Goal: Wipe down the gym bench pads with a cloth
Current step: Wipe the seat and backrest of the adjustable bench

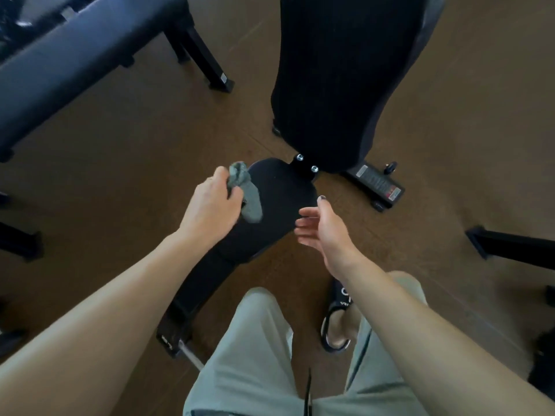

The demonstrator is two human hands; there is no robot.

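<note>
A black seat pad (276,205) lies in the middle of the view, below a long black back pad (339,82) that rises away from it. My left hand (211,205) grips a crumpled grey cloth (244,190) at the seat pad's left edge; part of the cloth hangs down onto the pad. My right hand (321,226) hovers at the pad's right edge with relaxed, spread fingers and holds nothing.
A dark blue flat bench (69,64) with black legs stands at the upper left. The bench's black base foot (375,181) lies right of the pads. Another black frame bar (510,244) enters at right. My legs and a sandalled foot (338,322) stand on the brown floor.
</note>
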